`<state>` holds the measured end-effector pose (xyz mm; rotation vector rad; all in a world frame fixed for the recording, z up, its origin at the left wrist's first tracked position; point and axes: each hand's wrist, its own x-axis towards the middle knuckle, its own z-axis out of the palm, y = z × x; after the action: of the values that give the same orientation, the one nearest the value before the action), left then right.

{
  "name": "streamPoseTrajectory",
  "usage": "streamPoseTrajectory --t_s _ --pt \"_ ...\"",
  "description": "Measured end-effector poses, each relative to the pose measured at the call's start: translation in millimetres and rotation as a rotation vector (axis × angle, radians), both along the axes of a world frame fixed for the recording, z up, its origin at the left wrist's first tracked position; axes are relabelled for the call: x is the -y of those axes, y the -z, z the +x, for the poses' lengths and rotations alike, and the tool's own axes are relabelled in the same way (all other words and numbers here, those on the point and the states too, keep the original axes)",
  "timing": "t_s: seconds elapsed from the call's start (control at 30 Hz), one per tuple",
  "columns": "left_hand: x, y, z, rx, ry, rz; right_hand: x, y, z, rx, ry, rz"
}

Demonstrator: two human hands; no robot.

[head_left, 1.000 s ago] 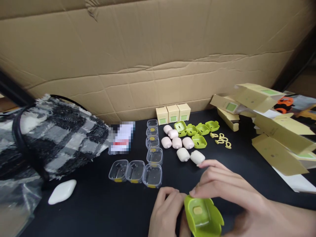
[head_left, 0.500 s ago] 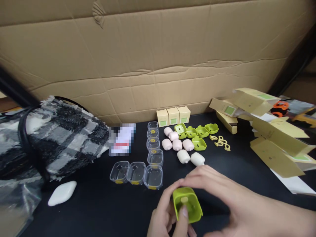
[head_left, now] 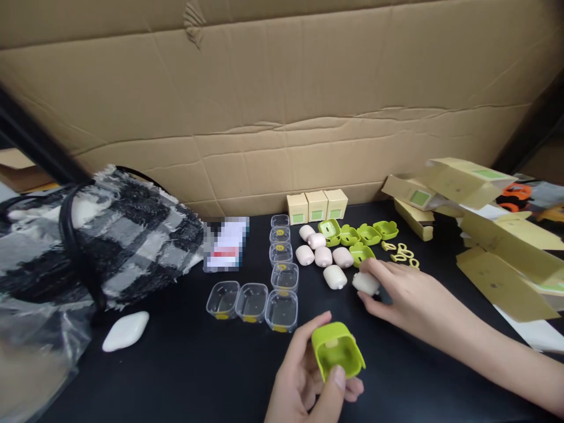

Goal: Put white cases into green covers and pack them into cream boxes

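Note:
My left hand [head_left: 296, 379] is closed round a green cup [head_left: 338, 355], its opening tilted toward me. The thumb presses inside its near wall, and a pale yellow tab shows on the inner far wall. Farther out, my right hand [head_left: 403, 291] has thumb and fingers on either side of a white rounded piece [head_left: 365, 284] lying on the table. To its left lies a second white rounded piece [head_left: 335, 277] with a small nub, and behind are several pale pink ones [head_left: 323, 257]. More green cups [head_left: 369, 234] stand behind these, beside several yellow rings [head_left: 399, 257].
Clear plastic cups [head_left: 282, 310] form an L-shaped row at the middle. Three small boxes [head_left: 316, 207] stand against the cardboard wall [head_left: 282, 88]. Opened cartons [head_left: 502, 282] are piled at right. A checked bag [head_left: 145, 235] and a white rounded object [head_left: 126, 331] are at left.
My right hand has left the green cup and reached forward to the white rounded piece, closing its fingers about it. The left hand still holds the cup. The view has shifted slightly.

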<state>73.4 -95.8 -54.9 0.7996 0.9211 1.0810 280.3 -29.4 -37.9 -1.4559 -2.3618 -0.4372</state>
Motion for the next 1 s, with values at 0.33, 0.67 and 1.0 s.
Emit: streamPoseTrajectory --t_s 0.33,0.67,1.0 --pt "-6 12.4 -2 0.267 0.107 -0.128 37 -37.2 -9 -0.600 -0.529 -0.194" --pt "-7 14.0 -3 0.428 0.125 -0.192 35 -26.4 -23 -0.308 -0.650 -0.142" --pt "-6 11.2 -1 0.344 0.177 -0.161 37 -17.4 -28 -0.341 -0.629 -0.061"
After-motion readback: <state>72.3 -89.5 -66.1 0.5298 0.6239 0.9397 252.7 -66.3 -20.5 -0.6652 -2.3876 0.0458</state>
